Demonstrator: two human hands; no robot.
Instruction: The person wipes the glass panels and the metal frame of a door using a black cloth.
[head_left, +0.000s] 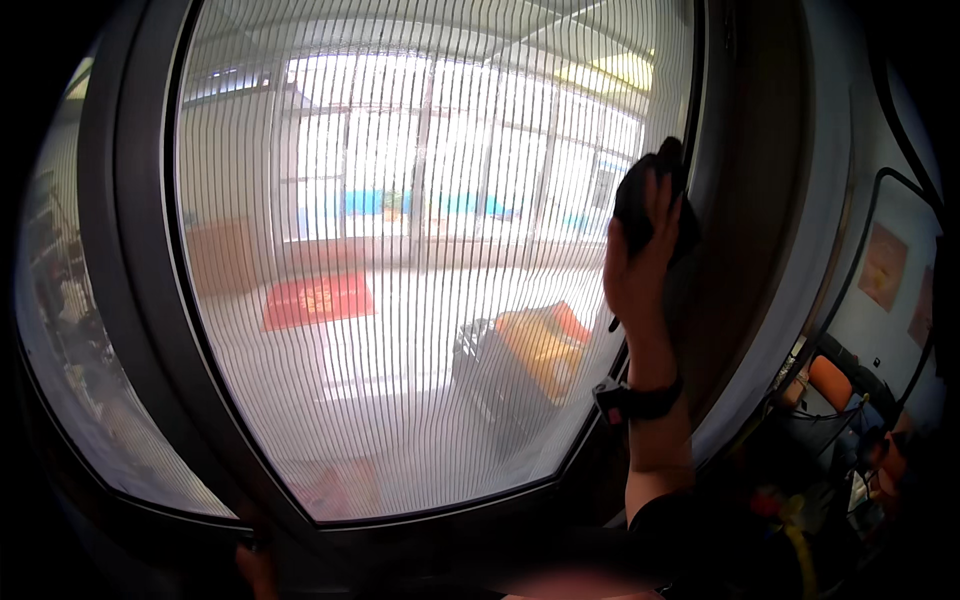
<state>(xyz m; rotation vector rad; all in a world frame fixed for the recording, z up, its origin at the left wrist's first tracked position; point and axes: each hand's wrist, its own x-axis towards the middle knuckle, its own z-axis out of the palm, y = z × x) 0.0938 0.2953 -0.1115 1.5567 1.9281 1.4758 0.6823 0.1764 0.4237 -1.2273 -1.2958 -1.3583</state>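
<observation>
A ribbed glass door panel (405, 300) in a dark frame (142, 225) fills most of the head view. My right hand (641, 255) reaches up to its right edge and presses a dark cloth (637, 199) there, fingers spread over it. The cloth overlaps both the glass and the dark frame strip beside it. A watch with a dark band (652, 401) is on my right wrist. Low on the left, my left hand (256, 566) is near the bottom of the door frame. Shadow covers most of it, so its grip is unclear.
Behind the glass are a red mat (319, 301), a grey cabinet (499, 375) with orange and yellow things on top, and bright windows (450, 157). A narrower glass panel (67, 300) stands at left. To the right are a pale wall (892, 322) and an orange chair back (830, 381).
</observation>
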